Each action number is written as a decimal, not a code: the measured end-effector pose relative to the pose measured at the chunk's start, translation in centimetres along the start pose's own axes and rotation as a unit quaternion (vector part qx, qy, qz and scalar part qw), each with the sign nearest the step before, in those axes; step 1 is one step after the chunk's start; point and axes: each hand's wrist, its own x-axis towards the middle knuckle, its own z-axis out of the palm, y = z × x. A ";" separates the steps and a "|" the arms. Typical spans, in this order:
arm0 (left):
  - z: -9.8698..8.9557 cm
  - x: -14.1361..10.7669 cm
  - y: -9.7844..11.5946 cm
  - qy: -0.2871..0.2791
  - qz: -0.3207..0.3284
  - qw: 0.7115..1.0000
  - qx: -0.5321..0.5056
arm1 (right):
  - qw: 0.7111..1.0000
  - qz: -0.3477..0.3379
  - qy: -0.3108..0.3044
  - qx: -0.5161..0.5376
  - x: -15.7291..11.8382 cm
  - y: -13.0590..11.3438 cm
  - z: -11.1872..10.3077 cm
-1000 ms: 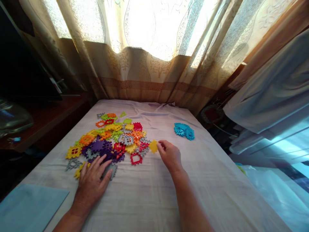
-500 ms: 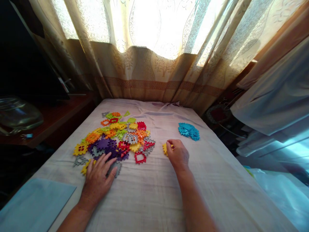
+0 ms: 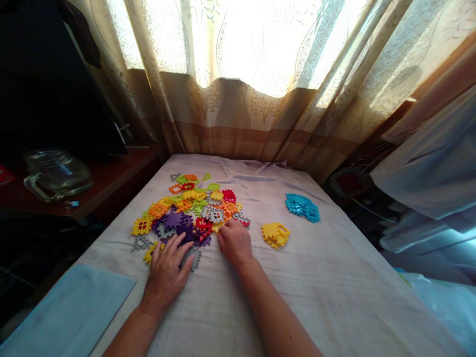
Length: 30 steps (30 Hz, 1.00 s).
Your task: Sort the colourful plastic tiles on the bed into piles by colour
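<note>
My left hand (image 3: 168, 272) lies with fingers spread at the near edge of a mixed pile of toothed plastic building pieces. Under and beside it are a grey piece (image 3: 195, 259), a yellow piece (image 3: 149, 253) and purple pieces (image 3: 174, 219). My right hand (image 3: 235, 241) is closed at the pile's right side, its fingers at the edge of a yellow toothed building piece (image 3: 217, 227); the fingertips are mostly hidden. Red pieces (image 3: 203, 225) lie just left of that. Apart from the pile, to the right, sits a small heap of yellow pieces (image 3: 275, 234).
A heap of blue pieces (image 3: 302, 207) lies farther right on the cloth-covered surface (image 3: 334, 297). A light blue flat sheet (image 3: 70, 307) lies front left. Beyond the left edge, a glass jug (image 3: 59, 173) stands on a brown table (image 3: 107, 193). Curtains (image 3: 241, 114) hang behind.
My right hand has left the yellow pieces on the right and moved left to the mixed pile. The yellow heap is now uncovered. My left hand stays on the pile; the view has shifted slightly.
</note>
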 end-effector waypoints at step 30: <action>-5.1 -3.2 -3.7 -0.060 -0.252 0.957 0.132 | 0.891 0.396 0.175 0.139 -10.7 13.6 -2.4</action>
